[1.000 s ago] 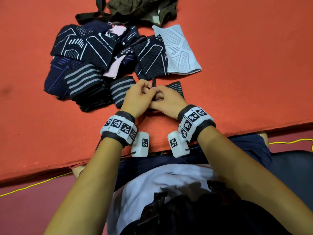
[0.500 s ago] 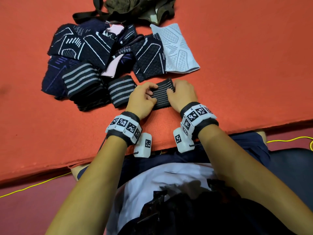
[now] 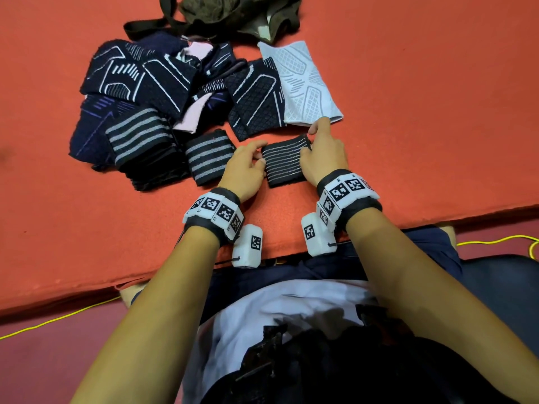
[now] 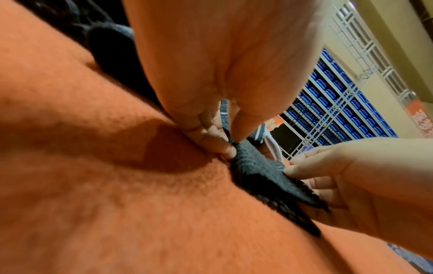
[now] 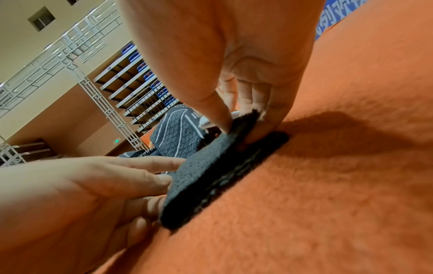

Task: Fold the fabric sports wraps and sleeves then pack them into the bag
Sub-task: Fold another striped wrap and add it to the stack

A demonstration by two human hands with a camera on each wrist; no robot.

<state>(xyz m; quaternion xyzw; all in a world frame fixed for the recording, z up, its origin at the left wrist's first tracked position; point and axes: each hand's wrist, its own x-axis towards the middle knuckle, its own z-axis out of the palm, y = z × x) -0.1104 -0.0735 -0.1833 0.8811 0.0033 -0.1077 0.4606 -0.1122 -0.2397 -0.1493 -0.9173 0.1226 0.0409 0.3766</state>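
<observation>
We see small black fabric wrap with thin grey stripes (image 3: pixel 284 161) lying flat on orange felt-covered table (image 3: pixel 408 141), near front edge. Left hand (image 3: pixel 243 170) pinches wrap's left edge between thumb and fingers. Right hand (image 3: pixel 323 154) grips right edge, thumb on top, fingers seemingly tucked under fold. Behind: pile of dark patterned sleeves (image 3: pixel 140 91), white knitted sleeve (image 3: pixel 303 83), olive-green cloth bag (image 3: pixel 233 10) at far edge.

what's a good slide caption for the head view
Both hands, left hand and right hand, pinch a striped black wrap flat on the orange mat.
</observation>
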